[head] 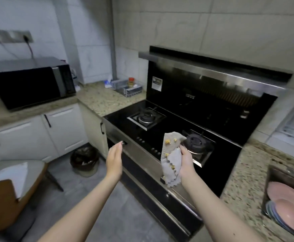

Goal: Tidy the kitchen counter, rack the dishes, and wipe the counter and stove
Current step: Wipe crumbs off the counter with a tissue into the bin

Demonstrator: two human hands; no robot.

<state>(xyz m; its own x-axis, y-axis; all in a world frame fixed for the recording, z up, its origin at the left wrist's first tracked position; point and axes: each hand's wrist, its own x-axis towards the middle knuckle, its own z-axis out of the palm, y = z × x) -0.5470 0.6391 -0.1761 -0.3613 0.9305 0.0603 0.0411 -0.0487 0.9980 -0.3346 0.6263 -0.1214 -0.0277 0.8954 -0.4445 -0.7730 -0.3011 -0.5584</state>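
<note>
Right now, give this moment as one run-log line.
right hand grips grey cloth with yellow crumbs | left hand open, empty | over stove front edge

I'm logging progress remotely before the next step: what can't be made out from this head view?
- Dish rack and pink plates: cut off by the right edge, count unclear.
- Yellow bits on the grey cloth in the right hand: too small to identify.
- Bin contents: too dark.
- Basket items: small and blurred.
</note>
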